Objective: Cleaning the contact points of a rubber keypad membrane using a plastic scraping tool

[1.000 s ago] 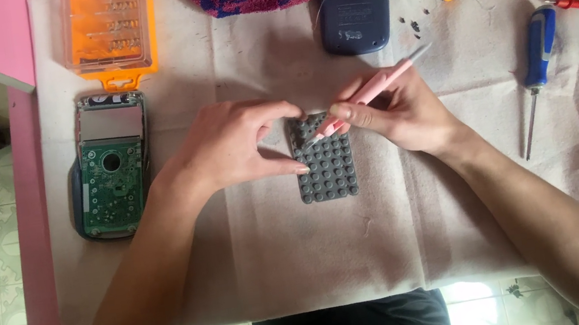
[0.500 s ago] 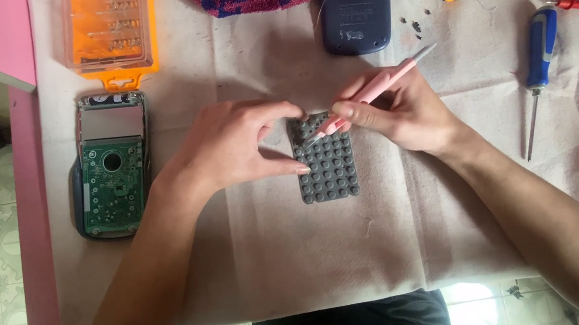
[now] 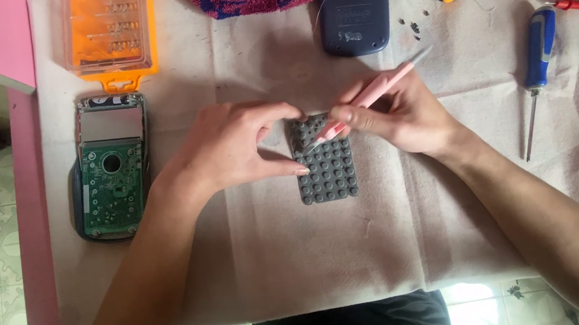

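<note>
Lying flat on the cloth-covered surface (image 3: 409, 244) between both hands, the grey rubber keypad (image 3: 327, 168) looked light, soft and floppy, best pinned at its edges rather than lifted by a corner; the left hand (image 3: 237, 147) pinched its left edge between thumb and fingers; the right hand (image 3: 405, 115) was closed around pink tweezers (image 3: 364, 101), tips touching the keypad's upper rows; it was a dark rectangle studded with round nubs.

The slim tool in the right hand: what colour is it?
Pink tool, seen in the head view, the only one.
</note>
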